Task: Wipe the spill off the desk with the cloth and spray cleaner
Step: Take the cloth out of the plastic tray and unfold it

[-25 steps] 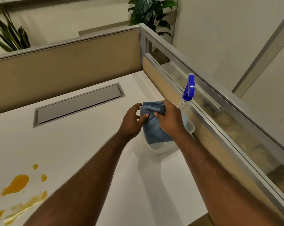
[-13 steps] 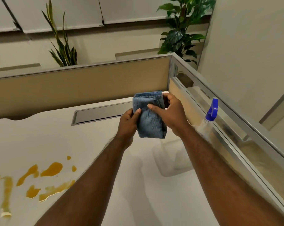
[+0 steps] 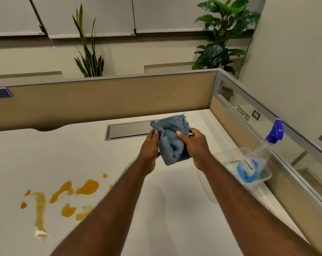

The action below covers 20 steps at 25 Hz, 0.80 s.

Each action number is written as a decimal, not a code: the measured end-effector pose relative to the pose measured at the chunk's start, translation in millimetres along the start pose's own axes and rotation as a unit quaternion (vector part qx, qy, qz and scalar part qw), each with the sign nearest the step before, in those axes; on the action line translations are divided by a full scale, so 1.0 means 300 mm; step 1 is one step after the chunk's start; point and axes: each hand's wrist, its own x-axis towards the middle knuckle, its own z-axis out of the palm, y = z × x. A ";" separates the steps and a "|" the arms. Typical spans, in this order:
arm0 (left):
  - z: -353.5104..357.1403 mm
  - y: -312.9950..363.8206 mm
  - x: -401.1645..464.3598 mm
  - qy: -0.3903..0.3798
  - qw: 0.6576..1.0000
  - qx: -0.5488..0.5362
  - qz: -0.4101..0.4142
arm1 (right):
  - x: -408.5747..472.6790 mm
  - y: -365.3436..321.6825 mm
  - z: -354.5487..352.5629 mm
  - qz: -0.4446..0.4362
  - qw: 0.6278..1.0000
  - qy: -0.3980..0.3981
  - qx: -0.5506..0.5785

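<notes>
Both hands, left hand [image 3: 150,148] and right hand [image 3: 197,148], pinching the bunched blue microfibre cloth [image 3: 172,140] above the white desk [image 3: 175,209], well apart from the orange spill [image 3: 67,196]; loose folds risk smearing.

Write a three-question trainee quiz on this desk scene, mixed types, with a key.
1. True or false: the blue cloth lies flat on the desk.
2. What holds the spray bottle? A) clear plastic tray B) left hand C) right hand
3. Fill in: the orange spill lies to the person's ____.

Key: 1 false, both hands hold it above the desk. 2 A. 3 left.
</notes>
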 end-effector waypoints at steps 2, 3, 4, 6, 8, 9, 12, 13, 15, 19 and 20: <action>-0.012 0.008 -0.015 -0.059 0.997 -0.010 -0.038 | -0.013 0.014 0.033 -0.001 1.000 -0.014 -0.021; -0.014 0.010 -0.018 -0.071 0.996 -0.021 -0.048 | -0.016 0.018 0.050 0.011 0.999 -0.031 -0.040; -0.017 0.010 -0.020 -0.078 0.995 -0.037 -0.054 | -0.015 0.023 0.064 0.022 0.996 -0.060 -0.056; -0.031 0.005 -0.019 -0.087 0.992 -0.078 -0.054 | -0.014 0.033 0.078 0.029 0.989 -0.129 -0.063; -0.054 0.000 -0.013 -0.096 0.986 -0.124 -0.055 | -0.009 0.042 0.072 0.033 0.983 -0.173 -0.050; -0.066 -0.003 -0.007 -0.092 0.984 -0.142 -0.061 | -0.006 0.043 0.066 0.032 0.982 -0.176 -0.061; -0.095 -0.022 0.009 -0.069 0.978 -0.179 -0.087 | 0.001 0.048 0.045 0.014 0.990 -0.112 -0.086; -0.101 -0.031 0.014 -0.061 0.976 -0.187 -0.091 | 0.004 0.051 0.034 0.014 0.994 -0.075 -0.075; -0.108 -0.045 0.024 -0.040 0.977 -0.187 -0.092 | 0.012 0.069 -0.011 0.029 0.999 -0.016 -0.037; -0.091 -0.070 0.046 -0.016 0.985 -0.158 -0.072 | 0.019 0.113 -0.137 0.030 0.997 0.061 -0.024; -0.079 -0.076 0.054 -0.011 0.985 -0.156 -0.069 | 0.016 0.123 -0.169 0.009 0.994 0.101 -0.040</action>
